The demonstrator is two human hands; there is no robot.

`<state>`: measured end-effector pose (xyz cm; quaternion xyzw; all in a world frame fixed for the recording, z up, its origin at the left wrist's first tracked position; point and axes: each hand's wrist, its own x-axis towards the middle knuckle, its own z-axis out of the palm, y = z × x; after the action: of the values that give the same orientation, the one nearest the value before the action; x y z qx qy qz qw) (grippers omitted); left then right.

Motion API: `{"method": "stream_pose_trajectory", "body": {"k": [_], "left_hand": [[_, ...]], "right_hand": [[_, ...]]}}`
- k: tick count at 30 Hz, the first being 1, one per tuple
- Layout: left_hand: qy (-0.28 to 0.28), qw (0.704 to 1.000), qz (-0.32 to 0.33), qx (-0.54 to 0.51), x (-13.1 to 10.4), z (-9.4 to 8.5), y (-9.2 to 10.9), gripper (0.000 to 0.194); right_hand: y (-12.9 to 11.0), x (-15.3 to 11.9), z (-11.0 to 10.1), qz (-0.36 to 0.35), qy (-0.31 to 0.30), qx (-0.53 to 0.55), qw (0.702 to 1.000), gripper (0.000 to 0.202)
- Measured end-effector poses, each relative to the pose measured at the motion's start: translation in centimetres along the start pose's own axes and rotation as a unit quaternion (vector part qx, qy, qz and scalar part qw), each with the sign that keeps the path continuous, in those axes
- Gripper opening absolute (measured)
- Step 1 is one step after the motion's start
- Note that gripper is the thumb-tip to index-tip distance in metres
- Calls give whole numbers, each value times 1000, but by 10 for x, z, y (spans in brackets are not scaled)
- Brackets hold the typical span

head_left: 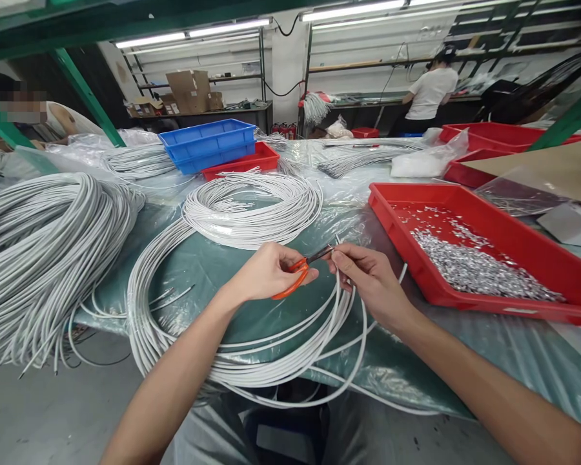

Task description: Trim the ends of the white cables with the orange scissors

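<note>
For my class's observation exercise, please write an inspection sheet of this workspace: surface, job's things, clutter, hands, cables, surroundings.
Surface: green, film-covered table.
Job's things: orange-handled scissors; red tray with small shiny pieces.
Clutter: blue bin and plastic bag farther back.
Hands: left hand holds the scissors; right hand pinches a white cable by the blade tips.
Cables: near coil, farther coil; left bundle overhangs the edge.
Surroundings: person in white shirt; cardboard boxes.
</note>
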<state>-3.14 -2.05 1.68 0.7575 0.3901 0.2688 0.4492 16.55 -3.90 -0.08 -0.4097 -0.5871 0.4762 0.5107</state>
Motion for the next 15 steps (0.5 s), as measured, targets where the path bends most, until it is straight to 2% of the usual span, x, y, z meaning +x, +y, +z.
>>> {"method": "stream_pose_trajectory", "body": {"k": [15], "left_hand": [[-25,1000,-9,-2,-1,-3,0,41]], "right_hand": [[-1,1,-4,-77,8,-116,990,29]]}}
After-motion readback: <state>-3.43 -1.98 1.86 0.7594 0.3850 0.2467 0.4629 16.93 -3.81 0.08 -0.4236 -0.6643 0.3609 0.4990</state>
